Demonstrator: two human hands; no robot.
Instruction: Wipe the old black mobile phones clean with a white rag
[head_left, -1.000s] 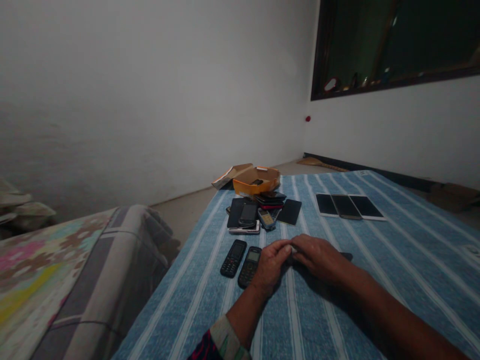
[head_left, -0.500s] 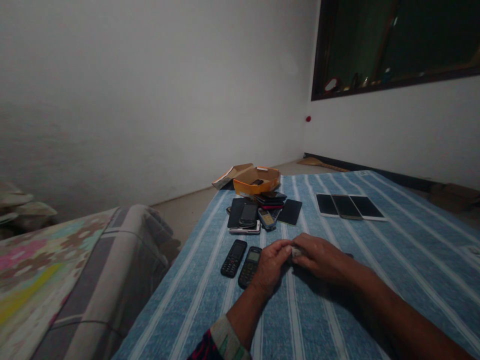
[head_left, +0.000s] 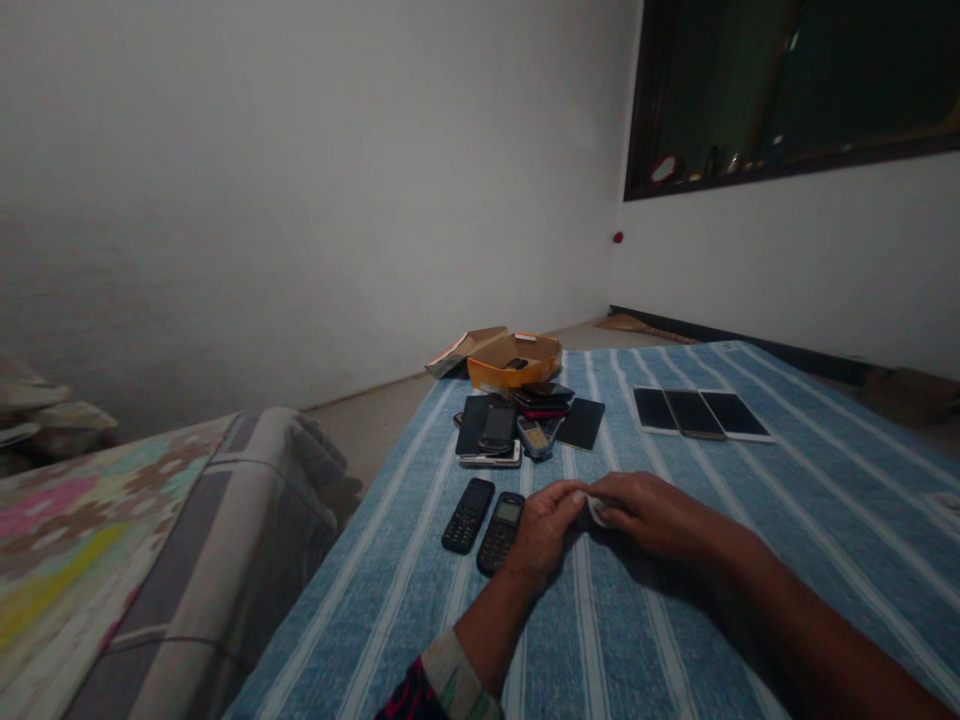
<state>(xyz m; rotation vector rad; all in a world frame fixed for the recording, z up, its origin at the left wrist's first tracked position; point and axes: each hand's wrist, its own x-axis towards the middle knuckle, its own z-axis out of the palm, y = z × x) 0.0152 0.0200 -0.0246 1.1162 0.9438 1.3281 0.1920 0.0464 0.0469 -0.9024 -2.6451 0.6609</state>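
My left hand [head_left: 546, 530] and my right hand [head_left: 651, 510] meet above the cloth, fingers closed and tips together. Between them shows a small whitish thing [head_left: 598, 510], pinched under the right fingers; its kind is mostly hidden. What lies inside the left fingers I cannot make out. Just left of the left hand rests a black keypad phone [head_left: 495, 545], partly covered by that hand. Another black keypad phone [head_left: 468, 516] lies beside it, slightly tilted.
Farther back lie a stack of phones [head_left: 496, 428], a small blue-grey keypad phone [head_left: 534, 437] and a dark flat phone [head_left: 581, 424]. Behind them stands an open orange box [head_left: 499, 377]. Three phones [head_left: 694, 413] lie side by side at right on the blue striped cloth [head_left: 390, 600].
My right hand has shifted slightly, its fingers moving over the whitish thing, which shows a little more now. The left hand stays almost still. The phones have not moved.
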